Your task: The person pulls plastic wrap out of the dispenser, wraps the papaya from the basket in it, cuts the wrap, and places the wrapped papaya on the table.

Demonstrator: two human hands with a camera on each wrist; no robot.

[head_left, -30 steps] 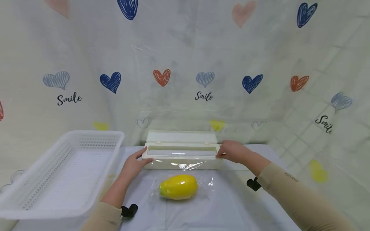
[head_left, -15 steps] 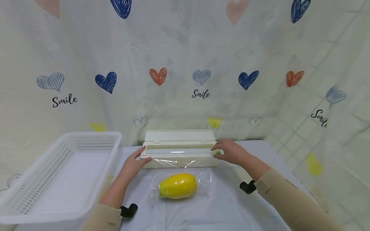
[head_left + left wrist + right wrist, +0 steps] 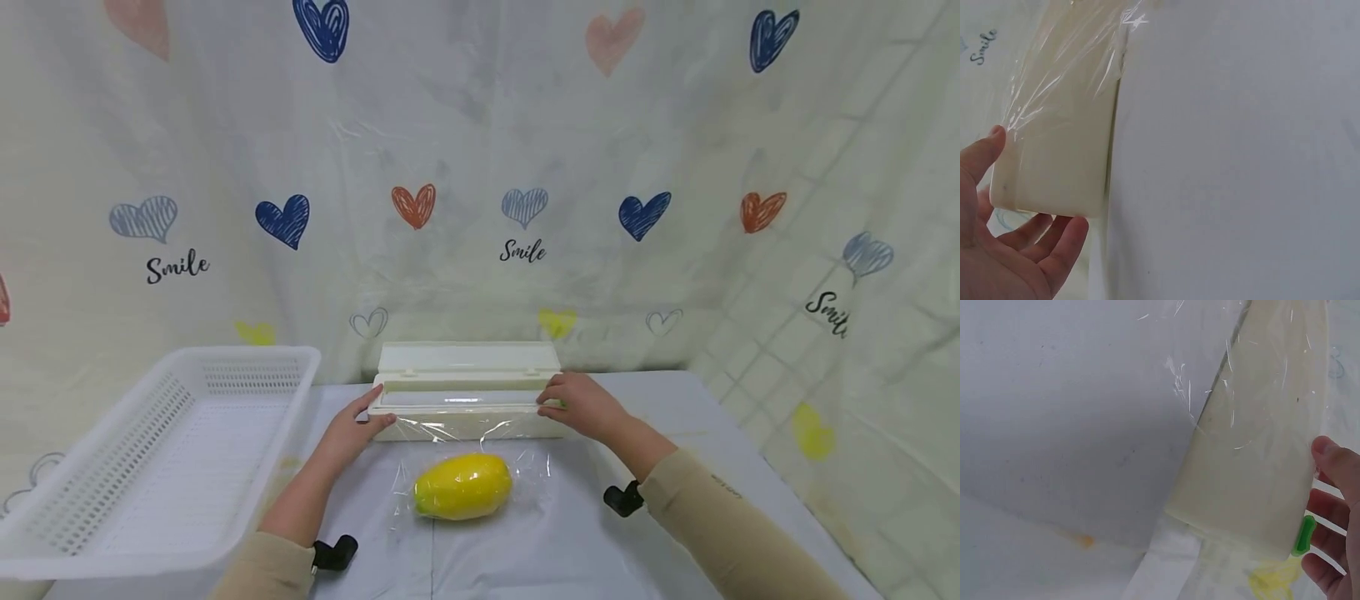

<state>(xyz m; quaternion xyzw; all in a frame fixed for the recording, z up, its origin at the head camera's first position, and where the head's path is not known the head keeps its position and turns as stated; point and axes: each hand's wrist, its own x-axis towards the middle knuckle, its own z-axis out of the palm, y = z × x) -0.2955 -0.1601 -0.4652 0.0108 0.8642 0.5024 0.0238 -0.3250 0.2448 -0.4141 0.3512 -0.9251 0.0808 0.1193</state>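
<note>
A cream cling film dispenser (image 3: 465, 423) stands at the back of the table, lid up, its film roll (image 3: 465, 398) showing inside. My left hand (image 3: 351, 429) grips its left end, thumb on the front edge and fingers round the end. My right hand (image 3: 588, 406) pinches at the front top edge near the right end; what lies between thumb and finger is mostly hidden. A green end piece (image 3: 1304, 535) shows beside those fingers. Clear film (image 3: 1085, 56) hangs over the dispenser's front. Before it lies a yellow papaya-like fruit (image 3: 462, 486) on clear film.
A white perforated plastic basket (image 3: 191, 467) stands at the left of the table. Behind the dispenser hangs a pale curtain (image 3: 450, 283) printed with hearts. A white cloth (image 3: 585, 533) covers the table.
My right hand has moved a little left along the dispenser's front edge, uncovering the green end piece. My left hand keeps its grip. The fruit stays in place.
</note>
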